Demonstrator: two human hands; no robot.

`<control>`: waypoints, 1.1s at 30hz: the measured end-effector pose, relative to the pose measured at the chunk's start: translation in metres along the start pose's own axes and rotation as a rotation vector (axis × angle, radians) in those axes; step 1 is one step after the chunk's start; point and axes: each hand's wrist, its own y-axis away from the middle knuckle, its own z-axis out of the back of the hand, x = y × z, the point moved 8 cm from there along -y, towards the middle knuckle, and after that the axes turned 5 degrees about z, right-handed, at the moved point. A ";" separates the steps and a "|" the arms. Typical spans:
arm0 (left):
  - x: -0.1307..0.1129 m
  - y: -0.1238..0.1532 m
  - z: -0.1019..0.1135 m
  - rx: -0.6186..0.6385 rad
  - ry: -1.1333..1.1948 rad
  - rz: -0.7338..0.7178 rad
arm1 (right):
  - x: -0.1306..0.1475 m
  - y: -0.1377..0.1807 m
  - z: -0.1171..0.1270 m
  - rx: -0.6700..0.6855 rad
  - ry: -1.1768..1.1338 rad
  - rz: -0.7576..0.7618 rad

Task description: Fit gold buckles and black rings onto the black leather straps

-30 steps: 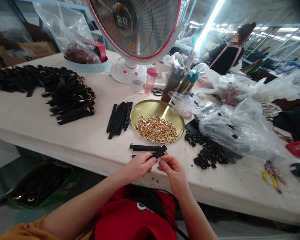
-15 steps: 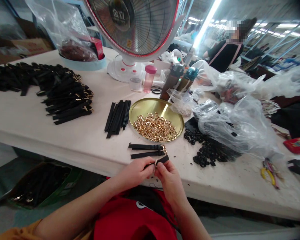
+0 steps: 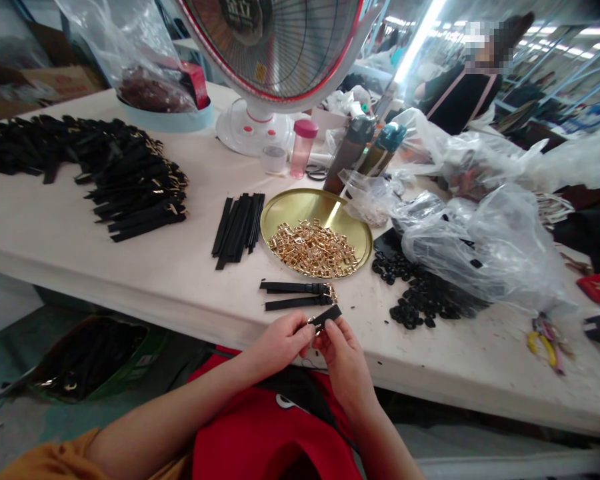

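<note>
Just in front of the table edge, my left hand (image 3: 286, 341) and my right hand (image 3: 344, 357) meet over a short black strap (image 3: 329, 315). A small gold buckle (image 3: 315, 325) sits at its left end, partly hidden by my fingers. My left thumb and fingers are closed on the buckle end, while my right fingers pinch the strap from below. Right behind my hands lie two black straps with gold buckles (image 3: 330, 293). Beyond them, a round gold tray (image 3: 285, 203) holds a heap of loose gold buckles (image 3: 315, 250).
Plain black strips (image 3: 237, 227) lie left of the tray, and a large pile of buckled straps (image 3: 130, 180) is farther left. Small black loops (image 3: 420, 297), a clear plastic bag (image 3: 485, 247) and yellow-handled pliers (image 3: 545, 343) are on the right. A fan heater (image 3: 280, 60) stands behind.
The strap's tail left of the buckle was visible between my fingers and is now out of sight. My left fingers have shifted around the buckle. The whole view has tilted slightly.
</note>
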 end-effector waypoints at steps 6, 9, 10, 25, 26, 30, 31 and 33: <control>0.007 0.001 -0.003 0.004 -0.041 0.031 | 0.004 0.004 0.001 0.081 0.286 0.058; 0.011 0.002 -0.003 -0.003 -0.079 0.055 | 0.008 0.002 0.003 0.094 0.432 0.128; 0.012 0.002 -0.004 -0.001 -0.084 0.065 | 0.010 0.002 0.003 0.100 0.493 0.162; 0.021 0.001 -0.003 0.044 -0.026 0.024 | 0.033 0.010 -0.005 0.179 0.741 0.386; 0.019 -0.002 -0.002 0.037 -0.031 0.024 | 0.036 0.012 -0.007 0.190 0.748 0.410; 0.005 -0.011 -0.002 0.025 -0.038 -0.030 | 0.043 0.012 -0.009 0.284 0.750 0.367; 0.000 -0.013 -0.004 0.037 -0.061 -0.062 | 0.046 0.008 -0.005 0.293 0.753 0.357; -0.008 -0.016 -0.008 0.066 -0.139 -0.107 | 0.057 -0.008 0.013 0.255 0.790 0.364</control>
